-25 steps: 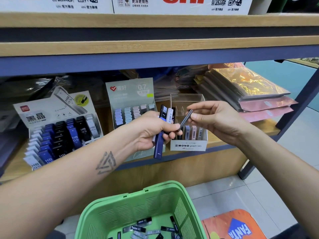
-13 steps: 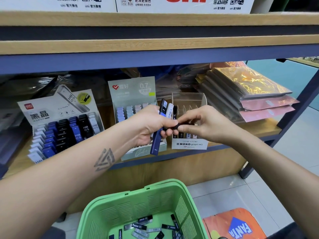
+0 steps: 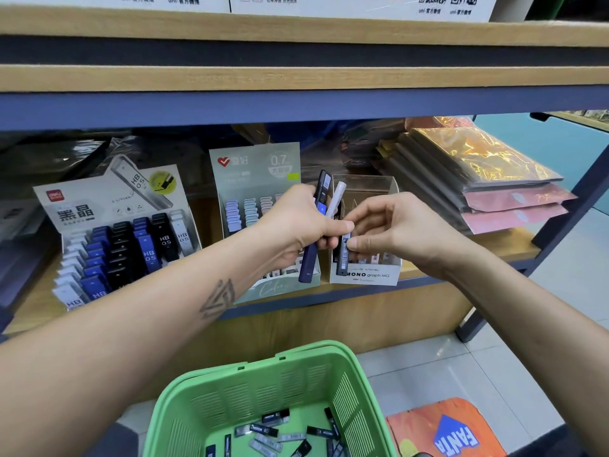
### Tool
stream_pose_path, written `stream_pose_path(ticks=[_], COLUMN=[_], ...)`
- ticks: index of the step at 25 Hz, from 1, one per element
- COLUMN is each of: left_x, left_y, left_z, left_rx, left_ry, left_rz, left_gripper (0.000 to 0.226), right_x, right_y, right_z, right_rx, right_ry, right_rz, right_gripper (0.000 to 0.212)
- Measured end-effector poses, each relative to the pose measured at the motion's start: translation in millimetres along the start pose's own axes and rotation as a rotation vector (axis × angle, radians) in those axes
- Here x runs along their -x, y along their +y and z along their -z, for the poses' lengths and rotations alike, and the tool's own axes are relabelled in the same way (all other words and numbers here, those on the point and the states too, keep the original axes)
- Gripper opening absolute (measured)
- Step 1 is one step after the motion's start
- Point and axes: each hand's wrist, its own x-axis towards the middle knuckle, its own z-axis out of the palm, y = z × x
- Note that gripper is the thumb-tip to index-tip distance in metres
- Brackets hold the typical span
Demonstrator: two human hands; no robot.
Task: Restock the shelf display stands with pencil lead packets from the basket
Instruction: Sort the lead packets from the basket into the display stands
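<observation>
Left hand: the left hand (image 3: 298,225) is closed around a small bundle of packets (image 3: 321,206); a dark blue one and a white one stick out above the fist, and the blue one also comes out below it.
Right hand: the right hand (image 3: 400,227) is just beside the left one, their fingertips almost touching. Its thumb and forefinger pinch one dark packet (image 3: 342,257), the other fingers are curled.
Dark packet: it hangs nearly upright below the right fingertips, in front of the MONO stand (image 3: 369,275). I cannot tell if its lower end touches the stand.
MONO stand: a white box with a clear back wall, directly behind both hands; some pale packets stand in it under the right hand.
0.7 stand: the 0.7 stand (image 3: 255,173) is behind the left hand, with rows of pale packets; its front is partly hidden by the fist.
HB stand: the HB stand (image 3: 108,222) is well to the left of the left hand, full of blue, black and white packets.
Basket: the green basket (image 3: 263,380) is below both forearms, on the floor side; loose packets (image 3: 275,427) lie on its bottom.
Folders: a pile of wrapped folders (image 3: 478,179) lies on the shelf (image 3: 494,249) to the right of the right hand.
</observation>
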Motion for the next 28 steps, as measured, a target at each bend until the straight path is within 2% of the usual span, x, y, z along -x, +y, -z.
stream_pose_path(ticks=[5,8,11,14,18,25,28], left_x=[-0.3,1.7,3.6,4.9,5.5,5.3,5.2], left_y=[0.9,2.9,1.4,-0.8,-1.0,-4.8,-8.2], left_z=[7.0,13.9,17.0,17.6,18.9,19.3,18.1], left_rx=[0.188,0.218,0.216,0.2,0.197,0.209,0.248], left_ry=[0.01,0.018,0.009,-0.008,-0.015,-0.067,-0.133], left_rz=[0.067,0.073,0.082,0.087,0.086,0.126,0.196], left_gripper=[0.032,0.022,0.021,0.02,0.018,0.018,0.016], right_x=[-3.6,-7.4,-9.5,-12.4,-14.8,-16.9,-16.2], right_y=[4.3,17.2,29.9,37.0,46.2,50.9,35.0], right_z=[4.8,4.8,-2.7,-5.1,-16.9,-23.5,-17.5], right_rx=[0.126,0.472,0.636,0.687,0.73,0.987,0.902], right_ry=[0.205,0.329,0.364,0.378,0.318,0.314,0.409], right_rz=[0.012,0.018,0.007,0.014,0.016,0.128,0.091], right_gripper=[0.012,0.008,0.009,0.011,0.012,0.013,0.017])
